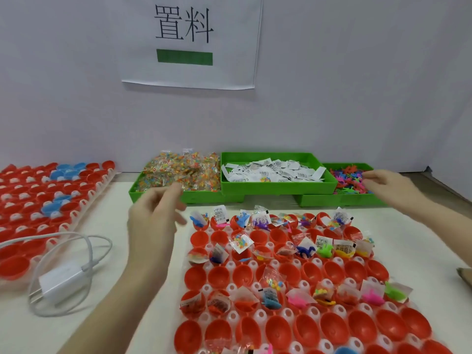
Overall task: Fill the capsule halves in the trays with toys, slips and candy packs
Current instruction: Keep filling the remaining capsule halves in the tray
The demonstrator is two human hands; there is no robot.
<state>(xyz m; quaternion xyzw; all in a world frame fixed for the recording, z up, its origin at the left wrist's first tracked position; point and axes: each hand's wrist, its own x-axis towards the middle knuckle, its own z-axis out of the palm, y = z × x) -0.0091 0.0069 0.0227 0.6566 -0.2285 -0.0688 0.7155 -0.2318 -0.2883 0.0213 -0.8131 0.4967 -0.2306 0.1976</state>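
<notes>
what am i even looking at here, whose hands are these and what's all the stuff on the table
This is one picture from a camera worn on a person's head, looking forward and down, so the two arms are the wearer's own. No robot is involved.

The left hand reaches toward a green bin of candy packs. The right hand reaches to a green bin of small coloured toys. Between them stands a green bin of paper slips. Both hands are blurred, so I cannot tell whether either holds anything.

In front lies a tray of red capsule halves: some rows already hold a toy, slip and candy pack, others are empty. A second tray of capsule halves, red with a few blue, sits at the left, with a white charger and cable beside it. A paper sign hangs on the wall.
</notes>
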